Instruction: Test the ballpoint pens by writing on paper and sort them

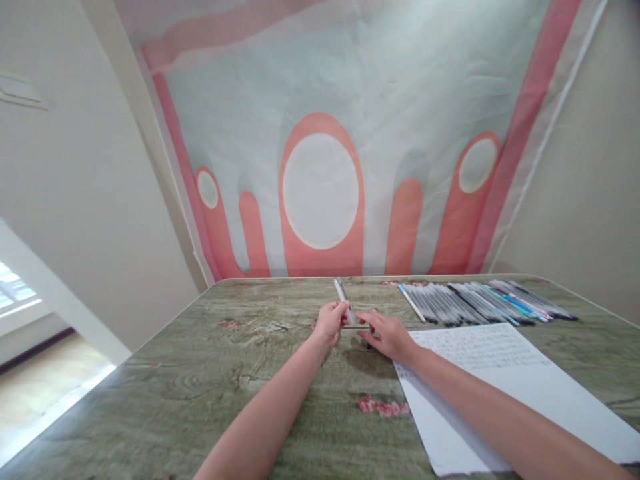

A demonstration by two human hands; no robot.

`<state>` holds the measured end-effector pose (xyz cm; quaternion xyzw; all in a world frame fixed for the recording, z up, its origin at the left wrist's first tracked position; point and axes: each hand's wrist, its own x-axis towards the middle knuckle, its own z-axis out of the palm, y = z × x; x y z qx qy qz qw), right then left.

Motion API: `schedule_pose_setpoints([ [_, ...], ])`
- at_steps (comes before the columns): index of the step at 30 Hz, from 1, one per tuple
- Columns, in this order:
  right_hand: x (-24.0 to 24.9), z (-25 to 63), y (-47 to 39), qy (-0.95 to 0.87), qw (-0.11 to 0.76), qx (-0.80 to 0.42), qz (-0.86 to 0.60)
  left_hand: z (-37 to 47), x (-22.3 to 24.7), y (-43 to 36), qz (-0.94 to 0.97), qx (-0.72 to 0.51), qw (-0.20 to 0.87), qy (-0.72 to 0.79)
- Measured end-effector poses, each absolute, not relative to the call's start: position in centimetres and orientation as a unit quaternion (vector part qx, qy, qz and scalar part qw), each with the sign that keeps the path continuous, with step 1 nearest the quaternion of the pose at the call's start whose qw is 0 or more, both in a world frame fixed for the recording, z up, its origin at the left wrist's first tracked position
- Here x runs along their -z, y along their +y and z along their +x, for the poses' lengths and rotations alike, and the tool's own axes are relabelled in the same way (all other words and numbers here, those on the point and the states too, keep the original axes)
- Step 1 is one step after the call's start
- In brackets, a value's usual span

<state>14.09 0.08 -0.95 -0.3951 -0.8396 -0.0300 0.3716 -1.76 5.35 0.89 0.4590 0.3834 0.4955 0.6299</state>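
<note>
My left hand (332, 321) is closed around a clear-barrelled pen (342, 291) that points up and away over the far part of the table. Just to its right, my right hand (387, 335) has its fingers bent toward the thumb. Between the two hands runs a thin, pale rod (356, 327) with a dark end at the right fingertips; its kind is too small to make out. Below the right fingers a small dark spot shows, partly hidden. The right wrist passes above the edge of a sheet of paper (530, 393) with handwriting on its upper part.
A long row of pens (475, 303), mostly clear with some blue, black and pink ones, lies side by side at the back right of the wood-patterned table (200, 400). A backdrop (320, 260) with pink and coral arches stands behind the far edge.
</note>
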Motion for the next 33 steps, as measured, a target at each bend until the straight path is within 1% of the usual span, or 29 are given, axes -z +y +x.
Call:
schedule_pose_setpoints([
  [7, 1.3, 14.1, 0.3, -0.837, 0.426, 0.105, -0.326, -1.3, -0.3, 4.6, 0.423, -0.485, 0.696, 0.318],
  [12, 1.6, 14.6, 0.4, -0.815, 0.457, 0.116, -0.337, -2.0, -0.3, 5.3, 0.352, -0.511, 0.728, 0.290],
  [17, 1.4, 14.8, 0.1, -0.777, 0.501, 0.066, -0.376, -4.0, 0.4, 7.8, 0.204, -0.624, 0.689, 0.306],
  [19, 1.2, 14.8, -0.1, -0.767, 0.509, 0.041, -0.388, -4.9, 0.6, 8.6, 0.173, -0.652, 0.672, 0.306],
  [25, 0.7, 14.7, -0.4, -0.764, 0.510, 0.019, -0.395, -5.6, 0.9, 9.0, 0.167, -0.658, 0.666, 0.308],
  [33, 0.8, 14.6, -0.3, -0.768, 0.507, 0.026, -0.390, -5.0, 1.2, 8.8, 0.200, -0.638, 0.679, 0.303],
])
